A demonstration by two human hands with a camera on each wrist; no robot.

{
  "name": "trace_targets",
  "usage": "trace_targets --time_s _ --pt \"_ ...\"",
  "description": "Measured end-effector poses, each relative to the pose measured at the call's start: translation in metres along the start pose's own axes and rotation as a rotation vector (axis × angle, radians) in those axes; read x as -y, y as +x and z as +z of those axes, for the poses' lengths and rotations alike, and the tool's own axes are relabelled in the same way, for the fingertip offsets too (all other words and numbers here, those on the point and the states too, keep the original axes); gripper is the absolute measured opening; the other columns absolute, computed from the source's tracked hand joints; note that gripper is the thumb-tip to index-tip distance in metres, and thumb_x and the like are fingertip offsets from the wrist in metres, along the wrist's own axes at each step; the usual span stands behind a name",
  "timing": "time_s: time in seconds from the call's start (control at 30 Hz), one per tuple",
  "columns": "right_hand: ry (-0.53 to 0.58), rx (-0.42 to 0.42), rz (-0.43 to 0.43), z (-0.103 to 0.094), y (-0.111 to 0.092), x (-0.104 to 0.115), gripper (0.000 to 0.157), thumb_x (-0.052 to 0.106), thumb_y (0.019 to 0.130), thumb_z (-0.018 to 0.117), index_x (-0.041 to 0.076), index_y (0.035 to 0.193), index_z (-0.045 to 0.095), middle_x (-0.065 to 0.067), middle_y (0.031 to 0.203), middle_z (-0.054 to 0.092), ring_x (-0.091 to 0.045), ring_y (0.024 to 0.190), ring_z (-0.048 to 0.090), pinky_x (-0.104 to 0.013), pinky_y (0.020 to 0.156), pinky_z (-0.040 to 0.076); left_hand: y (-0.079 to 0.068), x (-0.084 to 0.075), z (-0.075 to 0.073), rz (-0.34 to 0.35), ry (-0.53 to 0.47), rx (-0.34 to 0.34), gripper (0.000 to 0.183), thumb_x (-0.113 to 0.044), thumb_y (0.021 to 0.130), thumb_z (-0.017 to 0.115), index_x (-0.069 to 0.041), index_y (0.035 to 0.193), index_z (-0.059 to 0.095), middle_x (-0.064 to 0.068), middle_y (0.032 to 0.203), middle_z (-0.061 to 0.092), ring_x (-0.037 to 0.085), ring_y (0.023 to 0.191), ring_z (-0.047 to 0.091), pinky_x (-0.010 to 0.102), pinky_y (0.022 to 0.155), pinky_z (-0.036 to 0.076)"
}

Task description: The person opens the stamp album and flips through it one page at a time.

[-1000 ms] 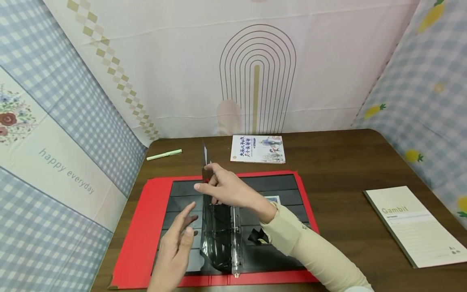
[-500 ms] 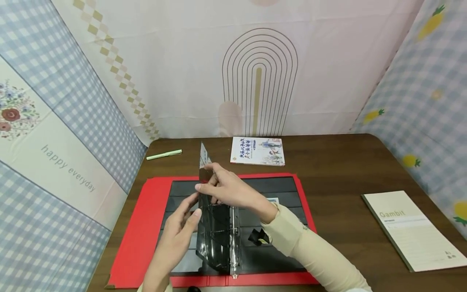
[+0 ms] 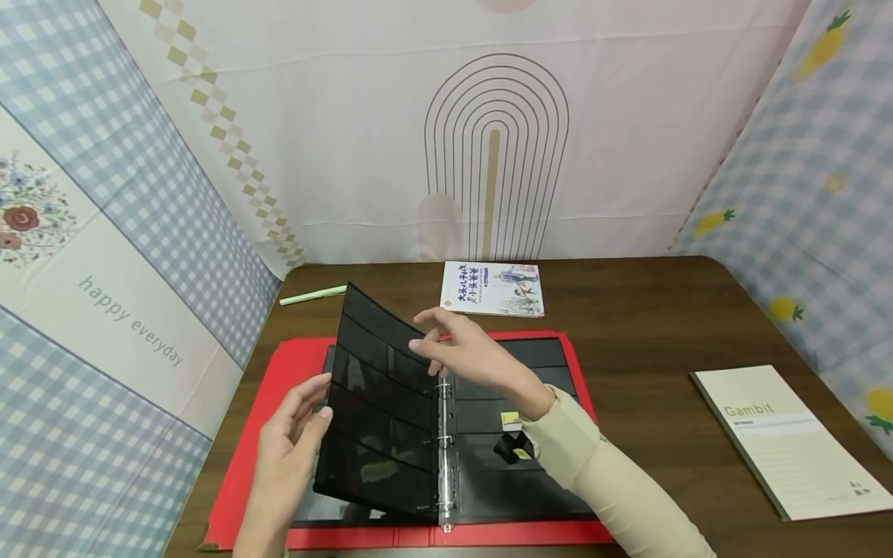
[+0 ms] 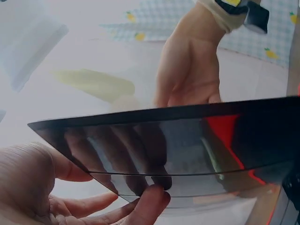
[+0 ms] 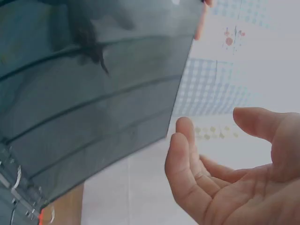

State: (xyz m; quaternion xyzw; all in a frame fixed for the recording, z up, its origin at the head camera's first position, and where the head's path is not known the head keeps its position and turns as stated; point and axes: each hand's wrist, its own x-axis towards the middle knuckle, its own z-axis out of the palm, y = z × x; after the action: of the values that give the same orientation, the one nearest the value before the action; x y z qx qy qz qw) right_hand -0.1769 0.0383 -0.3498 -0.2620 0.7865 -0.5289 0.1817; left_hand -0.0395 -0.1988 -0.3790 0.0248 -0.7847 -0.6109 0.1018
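Note:
A red ring binder [image 3: 254, 434] lies spread on the table, with black pocket pages on metal rings [image 3: 445, 442]. One black pocket page [image 3: 384, 403] stands tilted up, leaning left from the rings. My left hand [image 3: 282, 446] pinches its outer edge between thumb and fingers; the left wrist view shows the fingers [image 4: 150, 204] at the glossy sheet. My right hand [image 3: 477, 353] hovers by the page's upper inner corner, fingers loosely bent. In the right wrist view nothing lies within that hand [image 5: 225, 192]. A small yellow-and-white piece [image 3: 512, 421] and a crumpled black piece [image 3: 508, 448] rest on the right-hand page.
Behind the binder are a light green pen [image 3: 312, 295] and a white illustrated booklet [image 3: 491, 289]. To the right lies a "Gambit" notebook [image 3: 795, 442] on the brown table [image 3: 642, 333]. Patterned cloths [image 3: 335, 124] hang at the back and both sides.
The pocket page has swung left from nearly upright, its dark face now showing. My left hand took its edge and moved left; my right hand let go and shifted slightly right.

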Motion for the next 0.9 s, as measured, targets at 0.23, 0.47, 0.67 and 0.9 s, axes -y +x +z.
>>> trace_targets --time_s 0.23,0.47,0.67,0.9 --pt "0.041 -0.056 0.028 -0.014 -0.007 -0.021 0.043 0.019 0.102 0.061 0.002 0.140 0.051 -0.010 0.096 0.068 -0.023 0.076 0.067 -0.039 0.072 0.057 0.002 0.008 -0.013 -0.069 0.009 -0.012 0.039 -0.012 0.105 0.055 -0.007 0.144 0.054 0.011 0.143 0.053 0.005 0.122 0.052 0.009 0.094 0.042" --pt "0.054 -0.117 0.033 -0.026 -0.013 -0.036 0.040 0.016 0.102 0.062 0.001 0.139 0.053 -0.012 0.104 0.068 -0.025 0.078 0.068 -0.048 0.077 0.057 0.002 0.014 -0.021 -0.092 0.025 0.011 0.042 -0.015 0.105 0.056 -0.005 0.146 0.052 0.014 0.146 0.051 -0.001 0.121 0.052 0.008 0.093 0.041" --pt "0.044 -0.173 0.008 -0.036 -0.016 -0.049 0.039 0.015 0.103 0.061 -0.003 0.136 0.053 -0.014 0.102 0.068 -0.031 0.081 0.068 -0.050 0.078 0.057 0.002 0.017 -0.026 -0.135 0.059 0.030 0.045 -0.017 0.106 0.056 -0.006 0.148 0.049 0.017 0.149 0.048 0.004 0.125 0.048 0.006 0.092 0.039" --pt "0.072 -0.208 0.016 -0.049 -0.019 -0.065 0.039 0.014 0.103 0.059 -0.003 0.138 0.051 -0.019 0.107 0.066 -0.026 0.081 0.067 -0.050 0.080 0.057 0.000 0.025 -0.034 -0.171 0.085 0.059 0.050 -0.019 0.106 0.056 -0.003 0.151 0.044 0.020 0.152 0.044 0.011 0.131 0.047 0.005 0.092 0.038"
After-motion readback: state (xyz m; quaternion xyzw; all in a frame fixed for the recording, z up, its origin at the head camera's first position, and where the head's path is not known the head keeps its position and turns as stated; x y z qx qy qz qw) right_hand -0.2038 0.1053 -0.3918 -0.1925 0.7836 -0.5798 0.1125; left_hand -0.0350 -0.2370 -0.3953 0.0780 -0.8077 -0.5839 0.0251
